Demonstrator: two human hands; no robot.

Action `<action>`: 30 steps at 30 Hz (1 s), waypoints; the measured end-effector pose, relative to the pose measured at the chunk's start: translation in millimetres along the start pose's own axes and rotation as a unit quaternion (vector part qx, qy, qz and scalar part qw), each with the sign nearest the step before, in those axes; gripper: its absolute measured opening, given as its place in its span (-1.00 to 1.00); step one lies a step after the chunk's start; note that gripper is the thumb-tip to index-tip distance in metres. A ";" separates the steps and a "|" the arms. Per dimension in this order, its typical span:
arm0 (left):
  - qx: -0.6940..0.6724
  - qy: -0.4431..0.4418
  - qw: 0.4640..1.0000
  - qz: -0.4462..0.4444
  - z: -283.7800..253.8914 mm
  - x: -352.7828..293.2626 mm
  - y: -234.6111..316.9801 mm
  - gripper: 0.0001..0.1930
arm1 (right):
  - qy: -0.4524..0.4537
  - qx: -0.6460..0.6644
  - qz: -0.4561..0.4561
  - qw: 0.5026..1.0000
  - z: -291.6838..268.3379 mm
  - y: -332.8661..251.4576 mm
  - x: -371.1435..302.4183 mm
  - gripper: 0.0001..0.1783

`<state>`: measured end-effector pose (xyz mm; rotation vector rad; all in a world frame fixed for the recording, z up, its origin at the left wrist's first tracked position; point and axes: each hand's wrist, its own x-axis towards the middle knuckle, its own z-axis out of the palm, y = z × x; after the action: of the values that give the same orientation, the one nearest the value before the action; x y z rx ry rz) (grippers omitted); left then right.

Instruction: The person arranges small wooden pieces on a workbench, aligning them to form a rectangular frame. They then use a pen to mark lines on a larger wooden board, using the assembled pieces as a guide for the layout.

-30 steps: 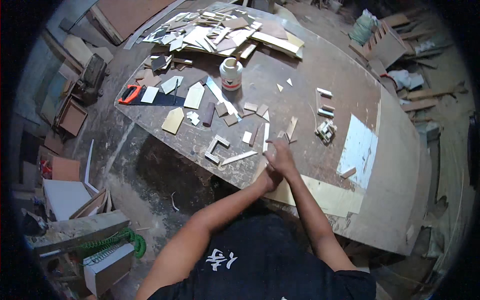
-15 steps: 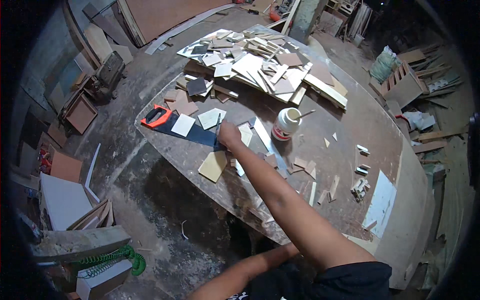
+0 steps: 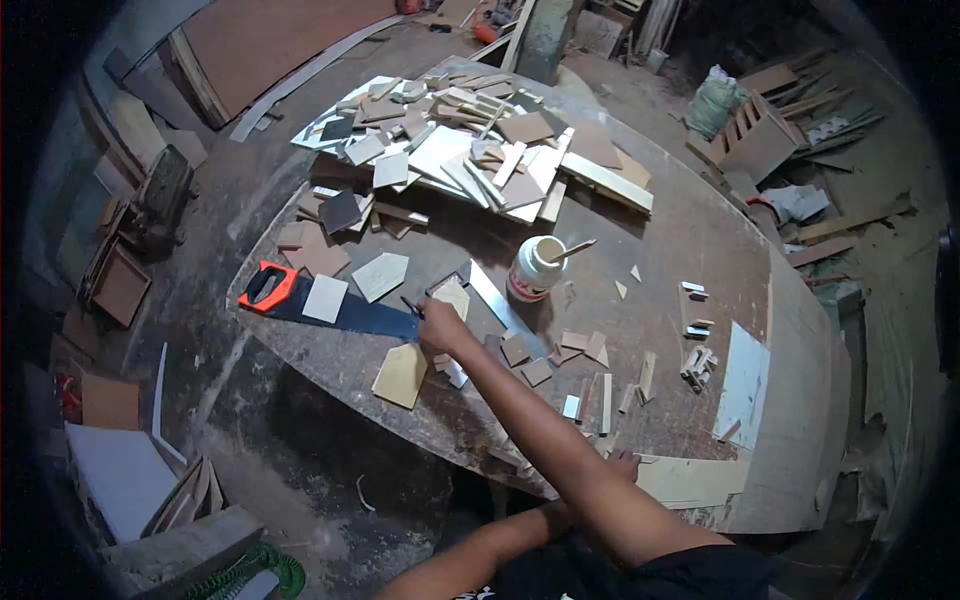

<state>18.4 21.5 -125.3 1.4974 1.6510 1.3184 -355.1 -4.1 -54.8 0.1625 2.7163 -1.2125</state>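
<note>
My right arm reaches far across the table, and my right hand is closed on a slim dark pen-like stick. The hand is at the toe of a handsaw with an orange and black handle, which lies flat. Close by are a pale yellow pointed board piece and a metal try square. Beneath my right forearm my left arm crosses over. My left hand, partly hidden, lies with its fingers loosely out beside a thin pale board.
A white glue jar with a stick in it stands mid-table. Behind it rises a heap of wood offcuts. Small blocks are scattered on the right, near a white panel. A green coiled hose hangs lower left.
The view has shifted, so the table sits further left and lower. My left hand has come into sight beneath the right arm. The dark stick in my right hand has tilted from upright to slanting.
</note>
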 end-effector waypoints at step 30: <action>0.438 -0.167 0.883 -0.010 13.1 109.4 -2.9 -0.74 | 0.279 0.052 0.291 0.914 -168.2 285.9 -478.1 -0.54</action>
<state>3.3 129.6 -109.7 2.0249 2.1111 0.2011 143.6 295.7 -60.9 1.4137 2.6749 -1.2412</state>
